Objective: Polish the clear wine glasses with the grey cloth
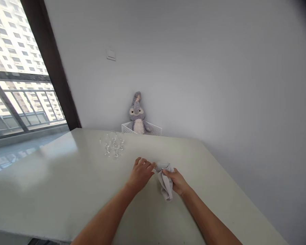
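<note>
A light grey cloth (166,183) hangs over the pale table near the middle of the view. My right hand (177,181) grips it from the right, the thumb on top of the folds. From the left, my left hand (141,173) reaches to the cloth's upper left edge, its fingers bent and the fingertips close together. Something pale and partly see-through shows between these fingertips and the cloth, too small to make out. Several clear stemmed glasses (116,148) stand together on the table, farther back and to the left.
Behind the far edge of the table (66,183), a grey plush toy (138,117) sits in a white perforated basket (155,129) against the wall. The table's right edge slants along the wall. A window is on the left.
</note>
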The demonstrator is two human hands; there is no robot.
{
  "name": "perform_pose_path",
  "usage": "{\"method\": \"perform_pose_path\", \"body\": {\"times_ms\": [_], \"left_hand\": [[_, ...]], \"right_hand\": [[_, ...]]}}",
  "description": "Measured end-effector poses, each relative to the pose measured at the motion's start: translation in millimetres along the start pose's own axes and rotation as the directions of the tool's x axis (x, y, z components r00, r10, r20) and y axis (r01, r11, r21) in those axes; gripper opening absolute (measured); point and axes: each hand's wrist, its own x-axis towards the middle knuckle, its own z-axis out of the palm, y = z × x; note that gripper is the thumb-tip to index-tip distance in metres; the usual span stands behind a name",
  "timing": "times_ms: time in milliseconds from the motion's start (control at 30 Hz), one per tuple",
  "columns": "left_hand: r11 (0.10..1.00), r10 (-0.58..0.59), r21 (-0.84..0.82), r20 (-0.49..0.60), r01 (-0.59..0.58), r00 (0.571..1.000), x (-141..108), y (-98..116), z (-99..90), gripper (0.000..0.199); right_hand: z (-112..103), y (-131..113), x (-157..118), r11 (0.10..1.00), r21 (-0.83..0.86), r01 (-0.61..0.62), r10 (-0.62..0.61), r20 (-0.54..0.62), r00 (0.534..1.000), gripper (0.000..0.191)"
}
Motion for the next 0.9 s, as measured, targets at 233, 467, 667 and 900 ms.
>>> {"method": "perform_pose_path", "body": {"times_ms": [233, 467, 667, 900], "left_hand": [[0.996, 0.034, -0.086, 0.195, -0.017, 0.98, 5, -6, -9.5, 0.032], [0.996, 0.063, -0.07, 0.212, -0.05, 0.975, 12, -5, -22.6, 0.031], [0.991, 0.127, 0.015, 0.098, -0.129, 0.987, 14, -7, -8.8, 0.04], [0.719, 0.101, -0.614, 0.556, 0.325, 0.825, 9, -34, -20.2, 0.048]], "right_hand": [[1, -9, -12, 0.995, -0.097, -0.027, 0.043, 0.162, 0.986, 0.033], [0, -6, -9, 0.997, -0.078, 0.02, -0.012, 0.103, 0.995, 0.025], [6, -4, -10, 0.999, -0.032, 0.041, -0.04, 0.005, 0.999, 0.029], [6, -25, -22, 0.629, -0.692, 0.354, -0.139, 0.348, 0.927, 0.014]]}}
